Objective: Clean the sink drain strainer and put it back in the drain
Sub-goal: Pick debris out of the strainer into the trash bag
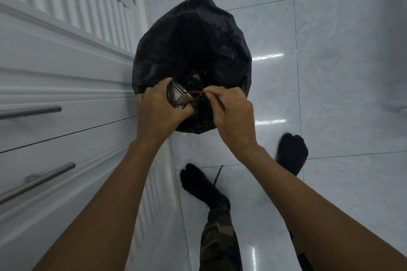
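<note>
Head view: the left hand [158, 108] curls round the drain strainer [177, 97], a perforated metal cup tipped sideways over the black bin bag [193, 46]. The right hand [231, 110] pinches a thin red stick [197, 92] that pokes at the strainer's rim. The strainer looks light, rigid and probably slick with residue. It is best held round its wall, as it is here.

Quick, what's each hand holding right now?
Left hand: grips the metal drain strainer.
Right hand: pinches a thin red stick, tip at the strainer.
</note>
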`<action>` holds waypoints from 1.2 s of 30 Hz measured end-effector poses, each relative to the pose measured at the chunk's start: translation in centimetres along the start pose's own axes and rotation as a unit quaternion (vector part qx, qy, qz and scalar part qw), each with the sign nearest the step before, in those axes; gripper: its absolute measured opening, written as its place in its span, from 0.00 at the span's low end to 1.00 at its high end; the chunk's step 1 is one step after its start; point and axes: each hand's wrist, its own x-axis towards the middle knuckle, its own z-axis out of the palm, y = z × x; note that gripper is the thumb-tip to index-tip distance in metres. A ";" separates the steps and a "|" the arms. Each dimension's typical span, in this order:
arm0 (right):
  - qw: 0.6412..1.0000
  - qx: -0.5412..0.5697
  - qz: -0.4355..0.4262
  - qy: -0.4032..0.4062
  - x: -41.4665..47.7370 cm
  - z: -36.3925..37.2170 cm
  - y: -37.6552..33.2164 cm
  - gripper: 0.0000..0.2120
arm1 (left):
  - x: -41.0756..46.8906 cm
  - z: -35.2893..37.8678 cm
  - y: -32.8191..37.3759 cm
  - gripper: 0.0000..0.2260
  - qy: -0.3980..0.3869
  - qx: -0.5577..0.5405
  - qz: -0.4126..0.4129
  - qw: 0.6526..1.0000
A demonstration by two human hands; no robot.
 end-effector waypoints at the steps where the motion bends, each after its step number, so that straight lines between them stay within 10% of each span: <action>1: 1.000 -0.001 0.015 0.022 0.3 -0.2 0.3 0.10 | -0.1 0.0 -0.1 0.37 -0.001 0.003 0.001 1.000; 23: 0.996 -0.087 0.017 -0.019 0.5 -3.9 -3.3 0.13 | -2.7 -0.3 1.7 0.38 0.047 -0.048 -0.006 0.998; 36: 0.987 -0.154 -0.044 0.020 1.9 -18.8 -16.2 0.10 | -8.6 -13.5 14.9 0.37 0.151 -0.113 -0.029 0.982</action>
